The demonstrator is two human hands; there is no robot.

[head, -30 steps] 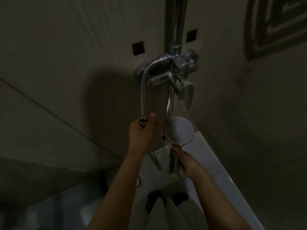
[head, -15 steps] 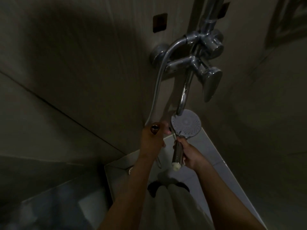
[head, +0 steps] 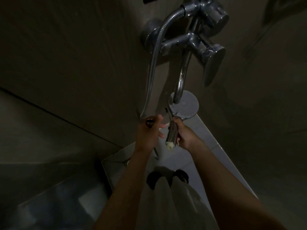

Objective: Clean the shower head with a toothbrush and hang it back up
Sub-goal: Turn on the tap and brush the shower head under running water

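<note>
The right hand's (head: 185, 136) fingers are clamping the shower head's (head: 186, 106) chrome handle, its white threaded end pointing down. The left hand's (head: 147, 131) fingers are closing round the hose (head: 152, 70) end fitting. The curved spout (head: 181, 80) is crossing in front of the spray face, below the mixer tap (head: 191, 42).
</note>
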